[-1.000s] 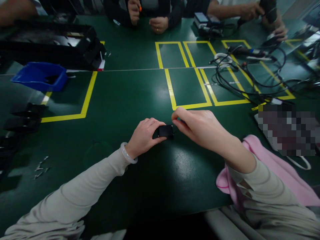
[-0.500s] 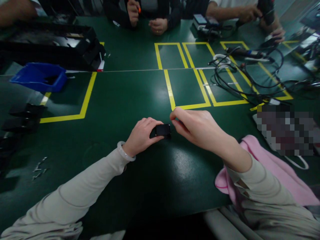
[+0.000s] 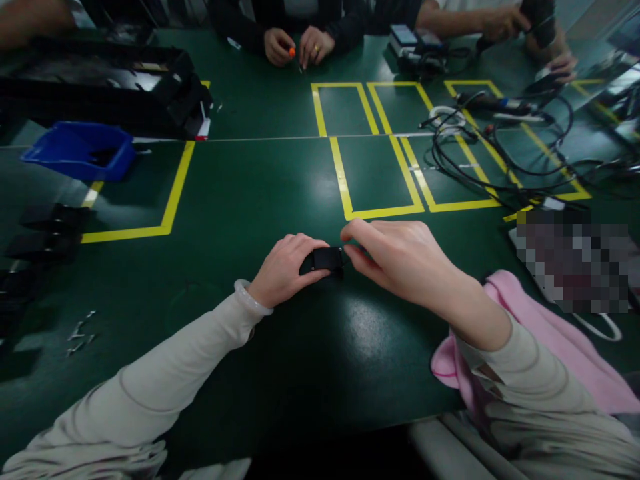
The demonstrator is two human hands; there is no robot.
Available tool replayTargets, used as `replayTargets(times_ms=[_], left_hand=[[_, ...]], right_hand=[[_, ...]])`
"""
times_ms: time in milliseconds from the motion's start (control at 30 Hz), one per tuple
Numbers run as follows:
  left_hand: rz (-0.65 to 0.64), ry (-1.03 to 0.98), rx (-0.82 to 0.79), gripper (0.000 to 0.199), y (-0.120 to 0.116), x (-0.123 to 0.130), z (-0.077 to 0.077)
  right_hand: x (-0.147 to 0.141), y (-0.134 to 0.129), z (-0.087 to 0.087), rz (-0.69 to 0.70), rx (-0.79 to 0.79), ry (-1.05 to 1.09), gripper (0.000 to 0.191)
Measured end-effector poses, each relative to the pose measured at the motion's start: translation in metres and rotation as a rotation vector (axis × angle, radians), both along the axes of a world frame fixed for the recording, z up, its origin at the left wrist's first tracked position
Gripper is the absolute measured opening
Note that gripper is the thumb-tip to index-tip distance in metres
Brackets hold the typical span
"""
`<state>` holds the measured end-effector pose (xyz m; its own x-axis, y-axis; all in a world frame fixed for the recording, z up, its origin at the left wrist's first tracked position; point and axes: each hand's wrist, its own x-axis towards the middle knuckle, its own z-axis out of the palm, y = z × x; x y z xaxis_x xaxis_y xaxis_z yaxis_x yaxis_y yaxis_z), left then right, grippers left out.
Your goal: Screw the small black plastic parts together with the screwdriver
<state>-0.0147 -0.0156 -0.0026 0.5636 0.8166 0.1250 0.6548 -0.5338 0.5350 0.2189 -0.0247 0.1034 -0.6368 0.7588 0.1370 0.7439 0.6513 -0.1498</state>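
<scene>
A small black smartwatch (image 3: pixel 327 258), its dark rectangular face turned up, sits between the thumb and fingers of my left hand (image 3: pixel 286 270). That hand is closed around its left side, so this end of the watch is hidden. Just off the right end of the watch, my right hand (image 3: pixel 400 257) is curled, with thumb and index finger bent towards each other. Whatever may be between these fingertips is too small to make out. Several small metal pieces (image 3: pixel 80 332) lie on the green table (image 3: pixel 240 200) to the left.
A blue bin (image 3: pixel 83 150) and a long black tray (image 3: pixel 165 100) stand at the left, near black parts (image 3: pixel 47 233). Cables (image 3: pixel 465 167), a pixelated area (image 3: pixel 570 260) and a pink cloth (image 3: pixel 530 333) are at the right. Across the table, a person's hands (image 3: pixel 300 48) hold something orange-tipped.
My hands and the watch have stayed almost in place; my right fingertips have shifted slightly. Across the table, the person's hands have come together, with the orange-tipped object lowered.
</scene>
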Motion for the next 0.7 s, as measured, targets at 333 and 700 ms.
replayTargets(times_ms=[333,700], left_hand=[[-0.004,0.002,0.003,0.046,0.0005,-0.0003,-0.0007],[-0.013,-0.004,0.007,0.047,0.0015,-0.0015,-0.0022]], right_hand=[[-0.0016,0.0007,-0.0007,0.0,-0.027,-0.001,0.023],[-0.0007,0.0003,0.0012,-0.027,-0.039,-0.021,0.023]])
